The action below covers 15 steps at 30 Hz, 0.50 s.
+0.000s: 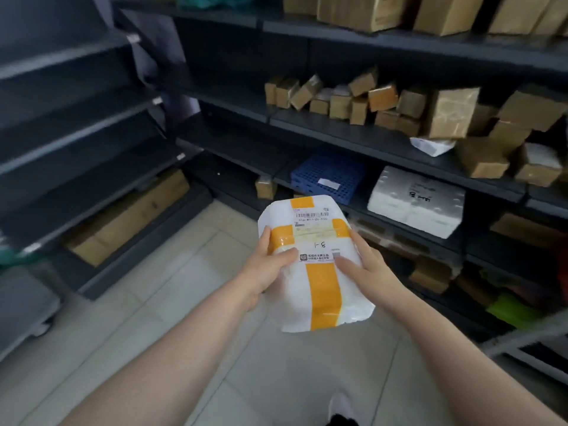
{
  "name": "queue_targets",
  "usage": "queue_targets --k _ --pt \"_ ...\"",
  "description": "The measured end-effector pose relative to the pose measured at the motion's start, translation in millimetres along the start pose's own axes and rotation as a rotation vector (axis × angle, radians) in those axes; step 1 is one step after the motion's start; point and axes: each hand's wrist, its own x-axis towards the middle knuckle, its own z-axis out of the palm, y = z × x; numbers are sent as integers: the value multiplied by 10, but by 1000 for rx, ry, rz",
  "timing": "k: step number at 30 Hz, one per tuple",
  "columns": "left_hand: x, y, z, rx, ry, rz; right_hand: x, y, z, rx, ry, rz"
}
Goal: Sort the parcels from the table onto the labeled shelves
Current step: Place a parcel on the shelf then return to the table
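- parcel (pixel 322 296): white poly bag, orange tape crossed over it, barcode label facing up.
- Held over the floor, gripped at its side edges by left hand (pixel 264 269) and right hand (pixel 365 269).
- shelves (pixel 338 126): dark metal, ahead and to the left.

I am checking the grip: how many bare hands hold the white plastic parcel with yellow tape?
2. The left hand grips the white plastic parcel at its left edge; the right hand holds its right side. None seems hidden.
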Motion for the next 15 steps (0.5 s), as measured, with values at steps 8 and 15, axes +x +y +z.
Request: queue_targets --k 8,15 --pt "352 151 -662 -162 272 -118 1101 -458 503 -77 -285 -114" --pt "532 243 -1223 -290 472 -135 1863 -1035 1006 -171 -480 -204"
